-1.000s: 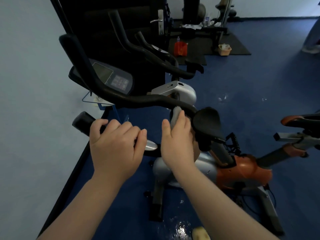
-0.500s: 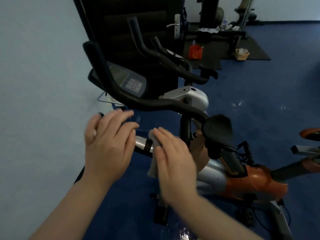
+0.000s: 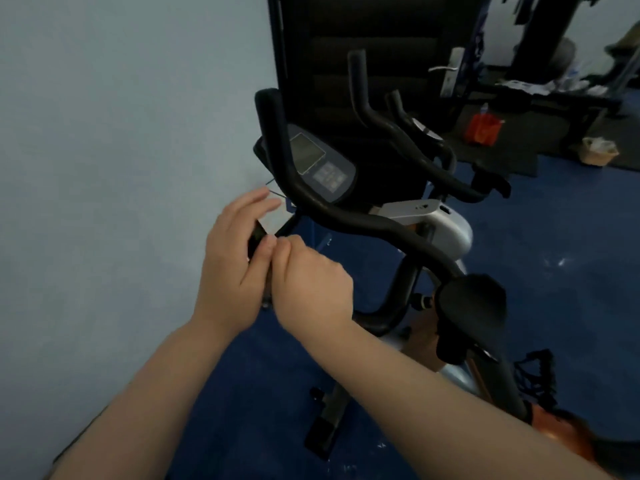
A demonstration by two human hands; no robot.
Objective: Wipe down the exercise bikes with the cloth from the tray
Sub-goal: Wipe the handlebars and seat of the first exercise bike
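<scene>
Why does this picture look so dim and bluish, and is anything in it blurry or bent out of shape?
Head view: the light is low and cool, so the wall and floor read blue-grey; the black handlebar loses detail in the dark; the wide lens bows the door edge; both the left hand and right hand look soft, the far room softer.

A gym room.
Two exercise bikes [image 3: 398, 237] stand on blue floor [image 3: 571, 306], with a black mat [image 3: 502, 161] and equipment behind.
</scene>
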